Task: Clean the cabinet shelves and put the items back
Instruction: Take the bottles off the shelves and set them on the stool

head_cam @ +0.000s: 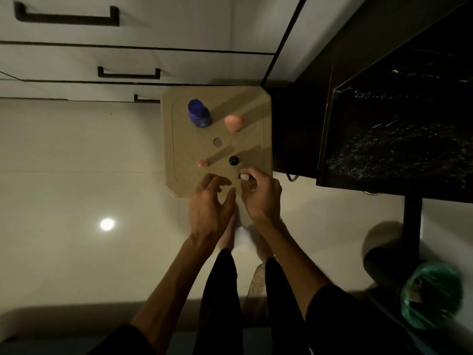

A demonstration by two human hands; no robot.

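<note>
On stool [179,175]: five small items.

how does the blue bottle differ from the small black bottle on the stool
The blue bottle is much larger than the small black bottle. It stands at the stool's far end; the black one stands nearer the hands. Their colours differ: blue against black. Both stand upright, untouched.

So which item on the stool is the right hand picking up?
The small pale-capped bottle at the stool's near right edge, pinched by the right hand. The blue bottle, pink one and black cap stand untouched.
</note>
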